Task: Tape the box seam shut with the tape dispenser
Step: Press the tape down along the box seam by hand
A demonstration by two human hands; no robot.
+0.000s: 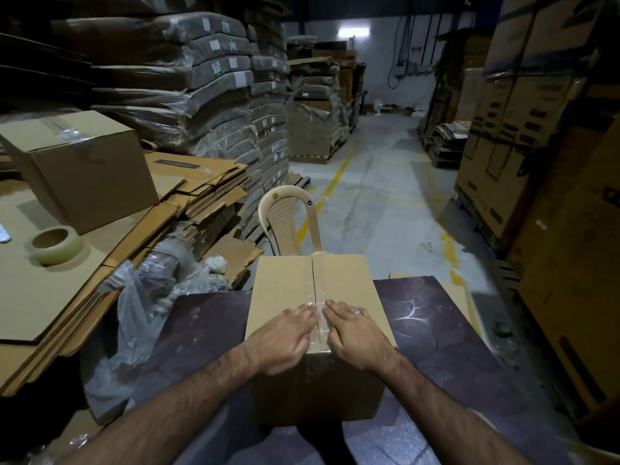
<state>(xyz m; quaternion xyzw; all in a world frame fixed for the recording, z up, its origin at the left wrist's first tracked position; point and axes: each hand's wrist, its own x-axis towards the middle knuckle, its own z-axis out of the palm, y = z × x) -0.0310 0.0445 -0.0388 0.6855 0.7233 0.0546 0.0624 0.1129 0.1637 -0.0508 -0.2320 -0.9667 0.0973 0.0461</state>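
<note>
A closed brown cardboard box (285, 283) sits on a dark table (436, 330) in front of me. Clear tape (317, 290) runs along its centre seam from the far edge down over the near edge. My left hand (285, 337) lies flat on the top, left of the seam, fingers together. My right hand (355, 333), with a ring on it, lies flat on the right of the seam. Both press on the box near its front edge and hold nothing. A roll of clear tape (55, 245) rests on flat cardboard far to the left.
A beige plastic chair (288, 223) stands just behind the box. Flattened cartons (134, 229) and crumpled plastic wrap (141, 297) lie at left, with another taped box (84, 162). Tall carton stacks (536, 129) line the right side of a concrete aisle (379, 182).
</note>
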